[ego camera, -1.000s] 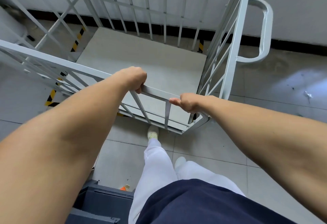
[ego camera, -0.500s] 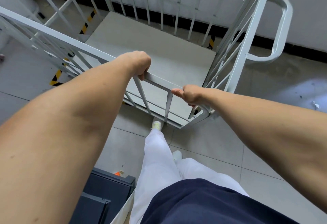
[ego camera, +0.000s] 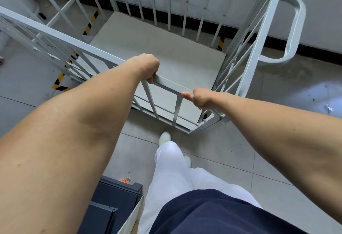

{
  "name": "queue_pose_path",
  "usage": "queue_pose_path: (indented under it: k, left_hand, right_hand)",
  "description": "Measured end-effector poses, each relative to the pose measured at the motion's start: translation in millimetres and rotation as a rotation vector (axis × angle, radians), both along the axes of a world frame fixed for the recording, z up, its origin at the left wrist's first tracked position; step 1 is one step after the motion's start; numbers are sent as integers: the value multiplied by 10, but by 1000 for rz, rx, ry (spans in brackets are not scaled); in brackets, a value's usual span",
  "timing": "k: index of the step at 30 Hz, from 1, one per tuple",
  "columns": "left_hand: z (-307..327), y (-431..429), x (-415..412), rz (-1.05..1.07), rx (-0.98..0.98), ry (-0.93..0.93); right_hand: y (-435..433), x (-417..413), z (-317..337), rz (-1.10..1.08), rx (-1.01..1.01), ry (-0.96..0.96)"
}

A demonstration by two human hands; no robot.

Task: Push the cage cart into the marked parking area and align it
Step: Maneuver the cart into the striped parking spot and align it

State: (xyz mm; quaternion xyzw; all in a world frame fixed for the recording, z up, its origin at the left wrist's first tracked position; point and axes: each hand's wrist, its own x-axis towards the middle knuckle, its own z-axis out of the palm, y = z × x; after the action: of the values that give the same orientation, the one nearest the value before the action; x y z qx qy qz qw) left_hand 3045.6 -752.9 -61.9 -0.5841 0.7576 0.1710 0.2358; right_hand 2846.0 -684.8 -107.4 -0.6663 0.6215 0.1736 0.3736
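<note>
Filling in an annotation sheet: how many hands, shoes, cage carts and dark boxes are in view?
hands: 2 (left hand, right hand, both gripping the top rail)
shoes: 2
cage cart: 1
dark box: 1
total: 6

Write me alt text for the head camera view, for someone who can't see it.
Seen from above, a person's left hand and right hand grip the top rail of an empty white cage cart, its far side near a wall. Yellow-and-black floor tape shows through the bars on the left; a looped handle juts from the cart's right side.
</note>
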Motion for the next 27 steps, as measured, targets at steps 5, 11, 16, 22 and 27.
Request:
queue_pose_path:
  k: [5,11,16,22,27]
  left_hand:
    - [-5,-20,-7,-17,6,-7]
    - [4,-8,-7,-41,14,-33]
    - [24,43,-12,-59,17,-56]
    - [64,142,-185,-47,95,-96]
    - [174,132,-836,-41,51,48]
  right_hand:
    - [1,-3,-3,-11,9,-4]
    - [1,13,54,-28,45,10]
    - [7,2,119,-42,46,-10]
    - [-104,-187,299,25,-23,-22]
    - [-267,-699,476,87,-80,57]
